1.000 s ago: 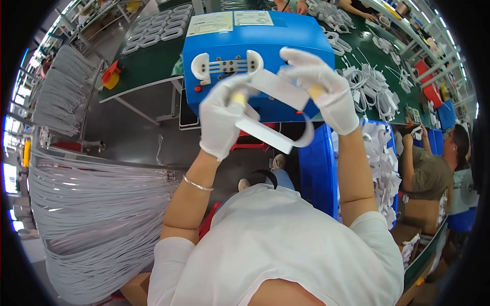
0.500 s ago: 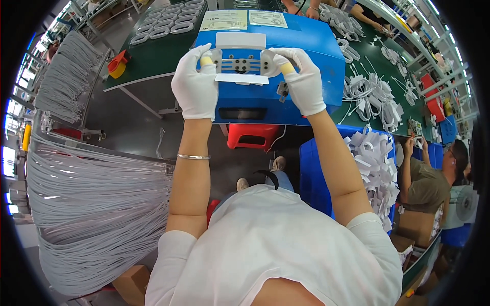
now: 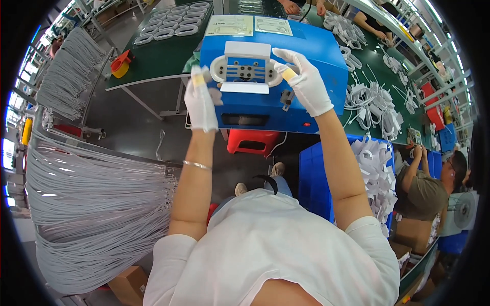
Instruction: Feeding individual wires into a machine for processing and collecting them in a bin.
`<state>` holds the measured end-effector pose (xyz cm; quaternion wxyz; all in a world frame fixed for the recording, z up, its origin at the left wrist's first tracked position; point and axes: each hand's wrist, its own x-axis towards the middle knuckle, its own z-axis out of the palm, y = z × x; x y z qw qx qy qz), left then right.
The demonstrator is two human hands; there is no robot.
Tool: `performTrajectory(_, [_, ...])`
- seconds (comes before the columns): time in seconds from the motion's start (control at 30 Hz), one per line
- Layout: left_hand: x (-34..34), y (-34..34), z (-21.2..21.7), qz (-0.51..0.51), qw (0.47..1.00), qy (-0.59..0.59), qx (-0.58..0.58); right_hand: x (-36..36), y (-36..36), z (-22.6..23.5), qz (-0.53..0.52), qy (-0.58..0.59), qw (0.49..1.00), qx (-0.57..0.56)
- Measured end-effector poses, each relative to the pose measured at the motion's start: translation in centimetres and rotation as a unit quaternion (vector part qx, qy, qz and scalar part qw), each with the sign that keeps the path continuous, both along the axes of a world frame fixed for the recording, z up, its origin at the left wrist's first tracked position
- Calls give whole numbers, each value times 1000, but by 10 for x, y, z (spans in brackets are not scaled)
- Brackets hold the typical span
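A blue box-shaped machine [image 3: 306, 56] stands in front of me, with a white fixture [image 3: 245, 69] on its near face that has a blue slotted centre and round ends. My left hand [image 3: 200, 99], in a white glove with yellow tape on a fingertip, rests with straight fingers against the fixture's left end. My right hand [image 3: 302, 81], gloved the same way, touches the fixture's right end with fingers spread. I see nothing held in either hand. A white flat strip [image 3: 244, 87] lies along the fixture's lower edge.
Grey cables [image 3: 92, 204] hang in a thick bundle at the left. A blue bin [image 3: 316, 178] holds white strips [image 3: 375, 173] at the right. Under the machine stands a red stool [image 3: 252, 140]. Coiled white cables [image 3: 372, 102] lie on the green table [image 3: 153, 56]. A seated co-worker [image 3: 426, 186] is at far right.
A second ago both hands held a looped white cable before the machine. They then pressed a white piece onto the fixture, and now sit apart at its two ends.
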<state>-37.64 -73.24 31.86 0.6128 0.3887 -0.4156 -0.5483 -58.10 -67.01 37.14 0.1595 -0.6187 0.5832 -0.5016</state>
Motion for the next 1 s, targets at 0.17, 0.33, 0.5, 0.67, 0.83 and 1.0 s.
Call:
performTrajectory(0.17, [-8,27,-40,-215,942,208,153,9,-27,26,61,40,997,-24])
performTrajectory(0.33, [-26,13,-51,-296,909,278,93,21,-33,29,58,124,990,-27])
performTrajectory(0.5, [-25,11,-50,-281,942,171,73,25,-37,21,28,159,982,-94])
performTrajectory(0.67, [35,14,-41,-164,983,-13,77,32,-16,24,11,157,984,-81])
performTrajectory(0.83, [174,-11,-1,477,853,-170,-125,25,23,23,-40,0,998,-43])
performTrajectory(1.0, [279,-26,51,650,693,-312,14,34,34,28,-6,-17,998,-64])
